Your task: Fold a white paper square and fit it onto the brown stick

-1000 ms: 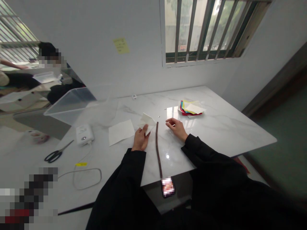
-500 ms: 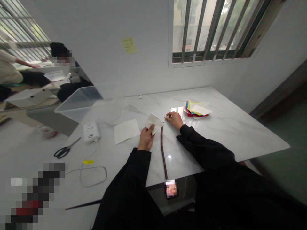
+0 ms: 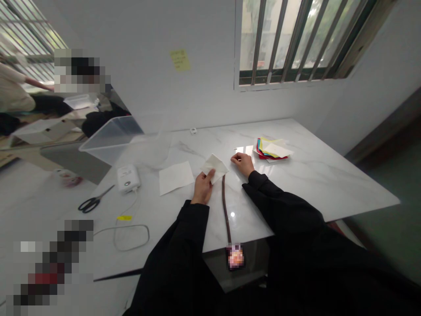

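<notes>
My left hand (image 3: pixel 203 188) pinches a folded piece of white paper (image 3: pixel 215 168) between thumb and fingers, just above the marble table top (image 3: pixel 315 175). My right hand (image 3: pixel 242 164) rests on the marble to the right of that paper, fingers lightly curled and holding nothing. Between my hands, a thin dark brown cord (image 3: pixel 225 206) runs toward me and reaches the table's near edge, ending in a pixelated tag (image 3: pixel 235 257). A flat white paper sheet (image 3: pixel 176 177) lies left of my left hand. Tiny metal bits (image 3: pixel 235 149) sit just beyond my right fingers.
A stack of coloured paper (image 3: pixel 271 149) lies at the back right. To the left are a white device (image 3: pixel 128 178) with a cable (image 3: pixel 130 237), black-handled scissors (image 3: pixel 94 204) and a clear plastic box (image 3: pixel 113 139). A person (image 3: pixel 15 90) appears at far left.
My right hand has moved farther up the table, closer to the folded paper, which now lies flatter in my left hand. The whole view has shifted slightly right.
</notes>
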{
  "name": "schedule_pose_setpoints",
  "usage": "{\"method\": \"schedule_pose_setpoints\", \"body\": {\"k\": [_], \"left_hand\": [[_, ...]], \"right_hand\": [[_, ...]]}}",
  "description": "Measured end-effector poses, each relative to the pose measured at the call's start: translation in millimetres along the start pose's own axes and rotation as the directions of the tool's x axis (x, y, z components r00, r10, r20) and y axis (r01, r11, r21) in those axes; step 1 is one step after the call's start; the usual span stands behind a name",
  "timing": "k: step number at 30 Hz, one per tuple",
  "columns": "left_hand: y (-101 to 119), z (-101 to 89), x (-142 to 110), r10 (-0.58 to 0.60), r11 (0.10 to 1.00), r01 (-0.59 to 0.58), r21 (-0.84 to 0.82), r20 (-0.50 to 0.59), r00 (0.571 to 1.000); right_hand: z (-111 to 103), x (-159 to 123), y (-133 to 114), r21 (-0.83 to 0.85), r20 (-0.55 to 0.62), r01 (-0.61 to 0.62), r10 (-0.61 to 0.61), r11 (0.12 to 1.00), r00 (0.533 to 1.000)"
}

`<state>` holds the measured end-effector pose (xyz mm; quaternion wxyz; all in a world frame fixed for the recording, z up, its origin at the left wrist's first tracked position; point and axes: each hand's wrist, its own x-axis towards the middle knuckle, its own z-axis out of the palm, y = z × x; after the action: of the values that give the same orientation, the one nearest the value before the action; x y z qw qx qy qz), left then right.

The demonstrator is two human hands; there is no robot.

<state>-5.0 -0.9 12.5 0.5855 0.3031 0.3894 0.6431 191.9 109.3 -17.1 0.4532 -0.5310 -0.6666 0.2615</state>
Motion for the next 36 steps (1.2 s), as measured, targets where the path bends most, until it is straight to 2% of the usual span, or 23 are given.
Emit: {"method": "schedule_pose_setpoints", "body": {"k": [5, 8, 10, 14, 19, 23, 27, 30, 33, 36], "left_hand": [[-6, -2.1, 3, 0.032, 0.999, -0.033, 0.003, 0.042, 0.999], [-7, -2.2, 4, 0.042, 0.999, -0.042, 0.007, 0.061, 0.997], [-6, -1.8, 3, 0.043, 0.999, -0.044, 0.012, 0.066, 0.997], [-6, -0.9, 2, 0.034, 0.997, -0.038, 0.073, 0.061, 0.998], [-9, -2.8, 5, 0.049, 0.984, -0.058, 0.167, 0.052, 0.997], [-12, -3.3, 10, 0.057, 0.985, -0.057, 0.16, 0.005, 0.998], [-15, 5.3, 13, 0.113, 0.973, -0.099, 0.209, -0.054, 0.992], [-19, 14.7, 13, 0.164, 0.935, -0.142, 0.325, -0.041, 0.986], [-21, 18.8, 11, 0.17, 0.886, -0.149, 0.44, -0.007, 0.986], [-22, 16.3, 10, 0.172, 0.875, -0.146, 0.462, -0.014, 0.985]], "right_hand": [[-25, -29, 6, 0.201, 0.102, -0.049, 0.028, 0.978, 0.994], [-30, -38, 7, 0.386, 0.124, -0.126, 0.084, 0.914, 0.989], [-31, -40, 7, 0.449, 0.11, -0.153, 0.115, 0.881, 0.987], [-30, -40, 4, 0.451, 0.079, -0.183, 0.165, 0.874, 0.983], [-32, -39, 1, 0.469, 0.066, -0.182, 0.171, 0.864, 0.983], [-32, -39, 0, 0.535, 0.087, -0.22, 0.205, 0.816, 0.975], [-31, -40, 0, 0.588, 0.097, -0.236, 0.222, 0.773, 0.97], [-32, -41, 0, 0.605, 0.091, -0.236, 0.228, 0.761, 0.969], [-35, -40, -1, 0.565, 0.072, -0.21, 0.206, 0.798, 0.976], [-37, -38, 0, 0.488, 0.052, -0.158, 0.151, 0.859, 0.987]]}}
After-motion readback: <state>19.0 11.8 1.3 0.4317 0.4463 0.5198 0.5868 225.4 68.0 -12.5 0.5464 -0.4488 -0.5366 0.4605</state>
